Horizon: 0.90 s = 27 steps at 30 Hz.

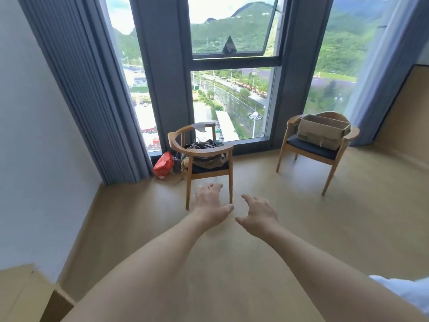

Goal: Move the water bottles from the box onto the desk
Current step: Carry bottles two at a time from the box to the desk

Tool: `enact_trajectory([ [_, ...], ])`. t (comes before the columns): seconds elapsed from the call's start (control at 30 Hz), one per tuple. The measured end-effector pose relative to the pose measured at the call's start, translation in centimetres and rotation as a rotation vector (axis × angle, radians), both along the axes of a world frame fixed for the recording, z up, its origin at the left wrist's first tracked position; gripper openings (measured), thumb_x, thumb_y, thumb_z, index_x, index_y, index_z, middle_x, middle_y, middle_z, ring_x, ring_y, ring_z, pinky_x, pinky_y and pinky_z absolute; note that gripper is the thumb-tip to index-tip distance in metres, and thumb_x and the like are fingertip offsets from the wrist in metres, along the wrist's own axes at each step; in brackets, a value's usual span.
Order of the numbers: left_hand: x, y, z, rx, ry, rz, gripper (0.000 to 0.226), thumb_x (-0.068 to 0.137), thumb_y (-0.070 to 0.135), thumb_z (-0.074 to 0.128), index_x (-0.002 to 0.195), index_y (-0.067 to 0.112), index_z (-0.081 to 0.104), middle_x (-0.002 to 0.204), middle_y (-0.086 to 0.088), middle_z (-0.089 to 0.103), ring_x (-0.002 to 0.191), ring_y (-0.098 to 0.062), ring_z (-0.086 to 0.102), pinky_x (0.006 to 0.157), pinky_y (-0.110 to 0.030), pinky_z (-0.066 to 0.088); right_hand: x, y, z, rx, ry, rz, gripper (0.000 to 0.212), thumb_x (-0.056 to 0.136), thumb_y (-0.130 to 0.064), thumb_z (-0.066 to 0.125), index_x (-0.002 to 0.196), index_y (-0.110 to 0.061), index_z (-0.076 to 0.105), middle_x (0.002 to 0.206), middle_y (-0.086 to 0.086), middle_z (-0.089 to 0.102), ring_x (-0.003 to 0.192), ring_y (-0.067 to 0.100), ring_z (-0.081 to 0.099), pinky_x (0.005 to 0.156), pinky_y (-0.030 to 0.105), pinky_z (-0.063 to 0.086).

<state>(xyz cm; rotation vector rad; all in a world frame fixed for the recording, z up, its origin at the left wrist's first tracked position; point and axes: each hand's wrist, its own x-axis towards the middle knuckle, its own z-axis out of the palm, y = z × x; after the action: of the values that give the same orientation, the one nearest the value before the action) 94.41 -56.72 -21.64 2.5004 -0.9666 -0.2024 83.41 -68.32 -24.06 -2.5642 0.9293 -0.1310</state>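
Both bare forearms reach forward from the near edge over the pale floor, side by side and close together. The left hand (210,203) is palm down with its fingers loosely spread and slightly bent, holding nothing; its fingertips overlap the front legs of the left chair (201,156) in the view, though whether they touch it cannot be told. The right hand (258,213), just right of it, is also empty, fingers relaxed and fanned, thumb pointing toward the left hand. Left of that chair a red bag (163,164) lies on the floor against the grey curtain (92,89). The left chair's seat carries a heap of bags and cords. Far right, the cardboard box (323,131) sits on the dark seat of the right chair (315,147), its long axis running left to right and angled slightly away, its open top facing up. Its inside is hidden by its near wall, so no bottles can be made out. A white sleeve (406,291) is cut off at the right edge.
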Motion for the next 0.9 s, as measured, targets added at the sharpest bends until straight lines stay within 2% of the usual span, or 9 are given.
enact_trajectory([
  [0.27, 9.2, -18.8, 0.6, 0.013, 0.018, -0.253, 0.079, 0.084, 0.055, 0.072, 0.152, 0.030, 0.041, 0.158, -0.004, 0.038, 0.147, -0.026, 0.030, 0.119, -0.045, 0.034, 6.3, -15.6, 2.3, -0.022, 0.007, -0.265, 0.077, 0.089, -0.050, 0.069, 0.156, -0.028, 0.037, 0.155, -0.001, 0.047, 0.141, 0.024, 0.042, 0.113, 0.041, 0.040],
  [0.5, 12.3, -32.5, -0.1, 0.021, 0.020, -0.442, 0.078, 0.087, 0.052, 0.070, 0.154, 0.029, 0.037, 0.160, -0.003, 0.035, 0.147, -0.025, 0.030, 0.118, -0.043, 0.032, 7.6, -26.8, 2.1, 0.002, 0.008, -0.446, 0.076, 0.088, -0.050, 0.068, 0.155, -0.029, 0.039, 0.153, -0.001, 0.049, 0.140, 0.026, 0.043, 0.110, 0.040, 0.040],
  [0.7, 14.0, -44.8, -2.2, 0.054, 0.006, -0.531, 0.079, 0.086, 0.050, 0.069, 0.154, 0.026, 0.038, 0.159, -0.003, 0.035, 0.146, -0.025, 0.028, 0.118, -0.039, 0.030, 8.9, -37.6, -0.1, 0.037, 0.021, -0.507, 0.076, 0.089, -0.050, 0.066, 0.155, -0.029, 0.037, 0.155, 0.000, 0.046, 0.141, 0.027, 0.040, 0.110, 0.039, 0.038],
  [0.9, 16.4, -59.7, -2.2, 0.025, -0.028, -0.548, 0.078, 0.082, 0.053, 0.071, 0.150, 0.026, 0.043, 0.151, -0.003, 0.042, 0.141, -0.026, 0.034, 0.114, -0.042, 0.039, 10.9, -52.1, -1.3, 0.056, -0.010, -0.529, 0.076, 0.089, -0.050, 0.067, 0.155, -0.029, 0.037, 0.155, 0.001, 0.046, 0.141, 0.027, 0.041, 0.111, 0.041, 0.039],
])
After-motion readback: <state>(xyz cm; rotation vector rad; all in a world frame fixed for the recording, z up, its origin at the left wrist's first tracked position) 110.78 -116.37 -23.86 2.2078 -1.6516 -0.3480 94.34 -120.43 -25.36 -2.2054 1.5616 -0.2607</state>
